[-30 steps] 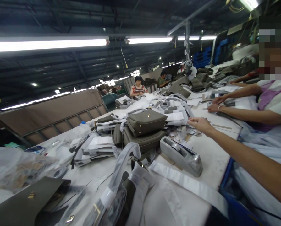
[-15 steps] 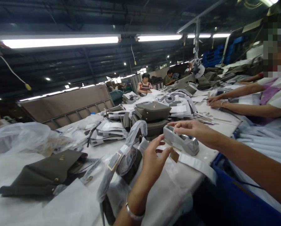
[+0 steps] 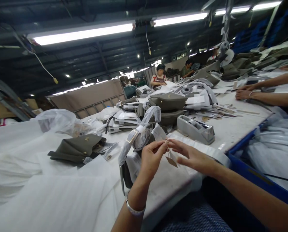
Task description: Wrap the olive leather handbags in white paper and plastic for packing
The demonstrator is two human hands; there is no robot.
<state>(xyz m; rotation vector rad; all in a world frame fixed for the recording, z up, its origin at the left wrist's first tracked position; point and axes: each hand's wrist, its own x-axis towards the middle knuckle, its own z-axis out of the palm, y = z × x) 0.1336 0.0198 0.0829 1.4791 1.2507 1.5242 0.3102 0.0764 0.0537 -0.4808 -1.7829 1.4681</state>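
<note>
Smooth tabletop [image 3: 231,129], flat brown tag [image 3: 171,162] between left hand [image 3: 151,158] and right hand [image 3: 196,158]

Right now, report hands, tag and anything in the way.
Left hand pinching string. Right hand at string, grip unclear. Brown tag dangling below. Tape dispenser beyond, apart from hands.

1. Centre front: a tag [image 3: 171,162] hangs between the left hand [image 3: 151,160] and right hand [image 3: 194,158], above the table [image 3: 249,124];
2. Behind the hands: a tape dispenser [image 3: 196,129]; farther back and left of it, stacked bags [image 3: 169,102];
3. Left: a single bag [image 3: 76,149], with sheets [image 3: 49,196] spread in front;
4. Right: a bin [image 3: 245,137] beside the table; beyond it, a co-worker's hands [image 3: 245,92].
</note>
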